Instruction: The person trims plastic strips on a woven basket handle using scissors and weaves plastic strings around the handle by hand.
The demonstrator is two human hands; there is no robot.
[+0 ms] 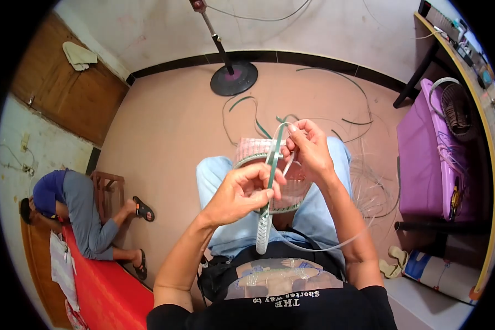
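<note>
The left hand (246,190) pinches a green strip (272,175) between thumb and fingers, just above a braided handle (263,235) that hangs below it toward the lap. Ahead and to its right, the right hand (312,149) has its thumb and fingertips drawn together at the strips' upper ends — exactly which strand they grip, I cannot tell. A woven basket (289,197) with a green-edged rim sits between the knees, beneath and between the hands. Beyond them, loose strips (261,127) lie on the floor near a round black stand base (234,80); well right of the right hand stands a purple bin (421,151).
</note>
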